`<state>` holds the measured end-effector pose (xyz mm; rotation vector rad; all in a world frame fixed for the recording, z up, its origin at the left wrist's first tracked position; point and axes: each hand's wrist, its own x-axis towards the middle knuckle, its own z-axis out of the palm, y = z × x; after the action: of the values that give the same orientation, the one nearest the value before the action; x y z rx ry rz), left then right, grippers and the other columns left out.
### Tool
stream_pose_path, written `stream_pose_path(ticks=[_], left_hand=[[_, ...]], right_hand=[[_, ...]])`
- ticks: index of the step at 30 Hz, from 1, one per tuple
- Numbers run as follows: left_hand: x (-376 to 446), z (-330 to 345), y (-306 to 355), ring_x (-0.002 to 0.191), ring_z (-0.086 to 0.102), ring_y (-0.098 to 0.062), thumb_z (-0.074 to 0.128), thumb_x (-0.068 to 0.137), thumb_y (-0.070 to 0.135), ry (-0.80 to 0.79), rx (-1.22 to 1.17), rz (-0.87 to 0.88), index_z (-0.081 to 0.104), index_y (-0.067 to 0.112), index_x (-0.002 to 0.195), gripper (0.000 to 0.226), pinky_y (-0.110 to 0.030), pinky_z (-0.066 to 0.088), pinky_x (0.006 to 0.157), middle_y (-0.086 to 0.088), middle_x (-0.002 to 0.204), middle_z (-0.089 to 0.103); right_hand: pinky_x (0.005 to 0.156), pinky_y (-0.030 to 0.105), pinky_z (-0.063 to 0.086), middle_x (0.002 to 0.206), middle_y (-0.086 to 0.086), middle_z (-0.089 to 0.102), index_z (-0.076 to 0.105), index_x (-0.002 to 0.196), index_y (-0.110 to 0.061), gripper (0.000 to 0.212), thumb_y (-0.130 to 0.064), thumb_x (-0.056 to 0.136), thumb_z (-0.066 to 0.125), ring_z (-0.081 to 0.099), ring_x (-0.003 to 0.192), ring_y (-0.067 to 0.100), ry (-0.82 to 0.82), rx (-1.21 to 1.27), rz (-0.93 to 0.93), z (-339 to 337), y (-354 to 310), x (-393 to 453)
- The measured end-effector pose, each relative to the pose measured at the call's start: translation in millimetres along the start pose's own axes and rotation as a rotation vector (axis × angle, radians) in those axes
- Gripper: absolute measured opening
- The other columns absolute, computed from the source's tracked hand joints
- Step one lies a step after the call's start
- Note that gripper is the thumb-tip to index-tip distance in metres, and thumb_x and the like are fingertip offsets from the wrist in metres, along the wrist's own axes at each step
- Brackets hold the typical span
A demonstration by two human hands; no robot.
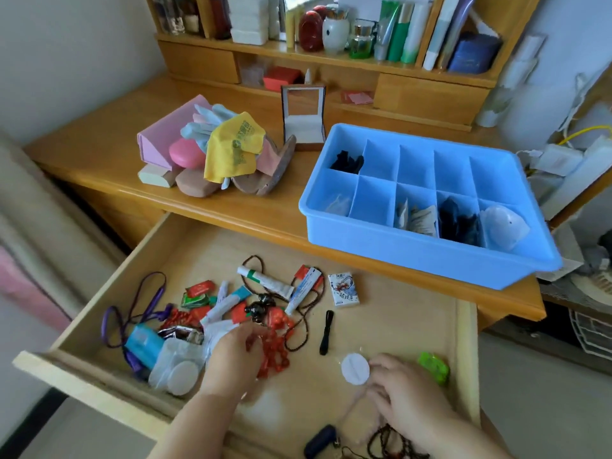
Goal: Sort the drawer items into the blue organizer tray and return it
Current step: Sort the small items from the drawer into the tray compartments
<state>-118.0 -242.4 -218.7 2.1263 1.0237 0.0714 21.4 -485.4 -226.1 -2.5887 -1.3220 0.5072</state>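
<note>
In the pulled-out pale wooden drawer (381, 329), both hands work among loose clutter. The left hand (231, 354) lies palm down on the heap at the drawer's left half, fingers curled into a string of red beads (276, 346) and crinkled clear plastic; whether its grip has closed on the beads or only rests on them cannot be told, since the fingertips are buried. The right hand (407, 389) pinches the edge of a small round white pad in a clear wrapper (355, 370), just beside a bright green packet (434, 367). Below it, dark beaded bracelets (394, 443) and a dark blue oval object (320, 441) are cut off by the lower frame edge and blurred. The heap itself is hard to sort out: a purple cord (132, 313), a white ointment tube (266, 282), red sachets and a brown cord necklace overlap. The drawer's right half holds more bare floor, with only a short black cord (327, 331) and a small printed white packet (343, 289) lying apart. The blue plastic organizer tray with ten compartments (430, 256) sits on the wooden tabletop (99, 150) above the drawer, its near right corner overhanging the tabletop edge; dark items, paper packets and a white rounded thing fill some near cells, their shapes unclear.
</note>
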Motion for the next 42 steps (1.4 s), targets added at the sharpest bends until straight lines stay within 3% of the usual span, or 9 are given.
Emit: stream_pose_path(ticks=[3,10,15,20,24,30,34,39,42], left_hand=[[2.9,0.2,-1.4,0.073,0.057,0.003,0.051,0.09,0.011,0.011,-0.045,-0.011,0.06,0.04,0.089,0.031,-0.007,0.037,0.056,0.012,0.086,0.065],[-0.9,2.0,-0.5,0.073,0.058,0.004,0.048,0.089,0.007,-0.045,-0.044,0.004,0.061,0.037,0.094,0.033,-0.006,0.044,0.059,0.013,0.091,0.062],[-3.1,1.0,5.3,0.072,0.059,0.0,0.048,0.09,0.008,-0.07,-0.016,0.025,0.062,0.033,0.094,0.029,-0.008,0.045,0.058,0.012,0.09,0.061],[-3.8,-0.1,10.2,0.074,0.06,-0.002,0.048,0.092,0.011,-0.091,0.023,0.022,0.061,0.033,0.094,0.025,-0.012,0.047,0.06,0.013,0.09,0.061],[-5.6,0.9,14.6,0.061,0.063,-0.002,0.049,0.091,0.005,-0.067,-0.022,0.014,0.064,0.024,0.093,0.024,-0.011,0.046,0.052,0.007,0.082,0.065],[-9.5,-1.8,13.9,0.061,0.061,0.009,0.049,0.091,0.001,-0.04,-0.084,-0.009,0.061,0.03,0.086,0.031,-0.005,0.043,0.05,0.014,0.06,0.064],[-8.4,-2.1,9.9,0.071,0.056,0.006,0.052,0.091,0.008,-0.04,-0.04,0.009,0.06,0.03,0.092,0.024,-0.002,0.039,0.058,0.013,0.083,0.064],[-8.7,-1.1,9.8,0.067,0.06,0.005,0.049,0.089,0.004,-0.075,-0.05,0.033,0.064,0.026,0.093,0.027,-0.005,0.043,0.057,0.015,0.079,0.063],[-9.8,-3.3,14.2,0.087,0.061,-0.008,0.048,0.088,0.008,-0.05,0.038,0.052,0.064,0.025,0.1,0.027,-0.017,0.048,0.073,0.008,0.098,0.063]], right_hand=[[0.072,0.027,0.044,0.107,-0.013,0.056,0.059,0.102,-0.025,0.023,-0.038,0.083,0.059,0.06,0.096,0.014,0.079,0.075,0.118,-6.8,-7.8,20.6],[0.077,0.027,0.045,0.117,-0.006,0.054,0.052,0.117,-0.026,0.043,-0.034,0.076,0.065,0.057,0.103,0.019,-0.192,0.033,0.256,-4.7,-26.1,47.2],[0.06,0.016,0.037,0.071,-0.012,0.056,0.059,0.082,-0.026,0.008,-0.027,0.09,0.059,0.055,0.072,0.01,0.027,0.367,0.211,-34.1,-25.8,29.1],[0.078,0.03,0.052,0.087,-0.006,0.071,0.067,0.086,-0.031,0.011,-0.02,0.085,0.066,0.066,0.083,0.014,0.325,0.767,0.021,-139.4,-42.7,20.8],[0.067,0.013,0.047,0.081,-0.015,0.069,0.065,0.081,-0.033,0.005,-0.028,0.078,0.065,0.063,0.075,0.0,0.725,0.721,-0.024,-236.4,-40.2,45.0],[0.075,0.027,0.048,0.084,-0.009,0.064,0.059,0.072,-0.029,0.017,-0.021,0.08,0.071,0.061,0.086,0.016,0.202,0.088,0.159,-258.7,-48.8,126.5],[0.064,0.024,0.043,0.093,-0.004,0.065,0.067,0.087,-0.024,0.01,-0.015,0.085,0.063,0.058,0.086,0.018,-0.088,-0.188,0.178,-235.7,-56.1,149.2],[0.069,0.031,0.037,0.088,0.001,0.058,0.062,0.105,-0.02,0.027,-0.007,0.087,0.047,0.05,0.083,0.025,-0.032,-0.434,0.156,-223.8,-55.6,154.7],[0.071,0.029,0.041,0.093,-0.002,0.059,0.062,0.099,-0.02,0.013,-0.02,0.086,0.062,0.055,0.091,0.024,0.17,-0.179,0.132,-230.4,-50.4,145.8]])
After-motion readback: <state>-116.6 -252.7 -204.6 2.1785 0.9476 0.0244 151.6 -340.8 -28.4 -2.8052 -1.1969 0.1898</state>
